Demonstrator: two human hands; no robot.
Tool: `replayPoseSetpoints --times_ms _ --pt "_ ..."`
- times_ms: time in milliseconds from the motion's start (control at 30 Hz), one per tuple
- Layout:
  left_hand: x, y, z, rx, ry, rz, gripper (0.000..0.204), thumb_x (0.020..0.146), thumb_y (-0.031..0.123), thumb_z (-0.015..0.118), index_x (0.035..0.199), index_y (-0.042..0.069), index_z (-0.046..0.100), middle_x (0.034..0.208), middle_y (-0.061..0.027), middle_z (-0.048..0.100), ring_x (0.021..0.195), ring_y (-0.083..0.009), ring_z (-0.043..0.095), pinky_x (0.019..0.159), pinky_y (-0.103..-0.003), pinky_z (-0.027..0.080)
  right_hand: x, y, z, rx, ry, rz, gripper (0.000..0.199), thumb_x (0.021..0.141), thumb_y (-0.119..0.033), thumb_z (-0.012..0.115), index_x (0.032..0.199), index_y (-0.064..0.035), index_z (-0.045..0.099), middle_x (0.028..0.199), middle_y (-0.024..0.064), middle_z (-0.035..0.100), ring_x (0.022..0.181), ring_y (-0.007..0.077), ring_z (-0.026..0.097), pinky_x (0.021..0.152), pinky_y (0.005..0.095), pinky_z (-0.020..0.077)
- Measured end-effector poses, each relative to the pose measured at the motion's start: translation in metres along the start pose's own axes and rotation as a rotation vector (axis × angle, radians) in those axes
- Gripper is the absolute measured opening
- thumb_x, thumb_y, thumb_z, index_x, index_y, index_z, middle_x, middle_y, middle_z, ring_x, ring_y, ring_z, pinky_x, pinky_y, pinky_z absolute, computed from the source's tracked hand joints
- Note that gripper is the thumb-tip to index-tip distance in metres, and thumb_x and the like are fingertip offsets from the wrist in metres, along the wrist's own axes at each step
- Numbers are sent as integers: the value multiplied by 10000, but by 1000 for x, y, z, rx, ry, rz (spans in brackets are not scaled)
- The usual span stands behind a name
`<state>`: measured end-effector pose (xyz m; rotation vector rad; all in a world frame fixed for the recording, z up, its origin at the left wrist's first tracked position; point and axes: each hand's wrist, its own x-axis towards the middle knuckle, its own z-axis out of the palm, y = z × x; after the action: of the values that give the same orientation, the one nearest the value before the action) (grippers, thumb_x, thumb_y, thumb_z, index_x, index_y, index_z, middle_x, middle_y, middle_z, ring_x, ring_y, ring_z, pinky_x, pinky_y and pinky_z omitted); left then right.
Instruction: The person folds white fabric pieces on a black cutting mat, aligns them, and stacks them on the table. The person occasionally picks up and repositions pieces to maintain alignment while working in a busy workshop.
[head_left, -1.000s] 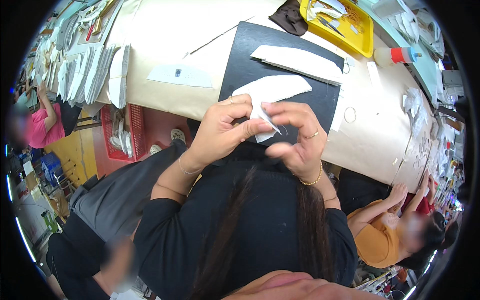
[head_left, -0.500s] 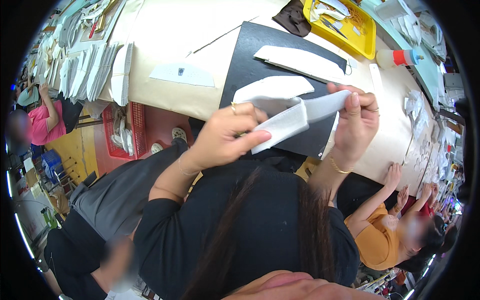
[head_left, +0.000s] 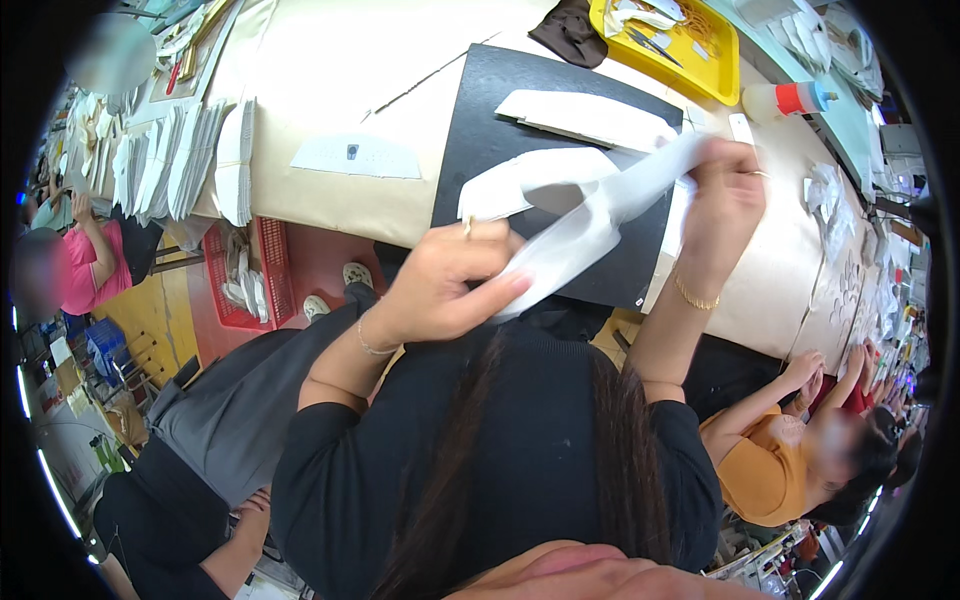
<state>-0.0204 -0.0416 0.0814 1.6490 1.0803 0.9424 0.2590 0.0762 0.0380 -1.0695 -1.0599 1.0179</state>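
A white, stiff-looking, collar-like fabric strip stretches between my hands above a black board, with a bend and an opening in its middle. My left hand pinches its lower left end between thumb and fingers. At the upper right end, my right hand is closed on it, slightly smeared by motion. Just behind the strip lies a stack of white curved pieces on the board. Farther back on it is another long white stack.
A flat white piece lies left of the board, and bundled white pieces stand farther left. Behind are a yellow tray, dark cloth and a bottle. Left below is a red basket. A co-worker sits right.
My right hand has turned and moved slightly up and right with its end of the strip. The strip now slants more steeply. My left hand keeps its hold.
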Motion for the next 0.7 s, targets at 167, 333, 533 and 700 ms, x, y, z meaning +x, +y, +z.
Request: replayPoseSetpoints --times_ms 167,333,533,700 --pt "-39 -8 -32 -428 182 -34 243 739 117 684 605 -45 564 758 -127 561 682 -195 524 635 -298 392 78 -65 -140 -128 643 -437 185 944 -89 582 887 87 577 978 249 662 847 348 693 701 403 616" --pt "-45 -23 -47 -724 206 -114 332 732 244 666 631 -68 619 935 -222 605 840 -232 550 740 -331 413 85 -73 -170 -151 471 -510 159 919 -47 582 804 26 499 969 280 658 899 379 691 815 465 604" --pt "-1 -31 -72 -536 321 -51 520 734 307 676 1013 -133 665 1190 -246 596 1035 -269 593 907 -340 449 79 -58 -77 -37 46 -654 167 919 34 523 874 -40 380 861 231 635 841 324 677 873 521 570" --pt "60 -73 -93 -671 374 148 421 828 205 679 1094 -96 552 1023 -155 618 894 -168 626 794 -272 520 68 -32 -14 -351 -210 -621 259 879 54 638 849 -48 402 841 148 622 800 216 637 765 334 541"
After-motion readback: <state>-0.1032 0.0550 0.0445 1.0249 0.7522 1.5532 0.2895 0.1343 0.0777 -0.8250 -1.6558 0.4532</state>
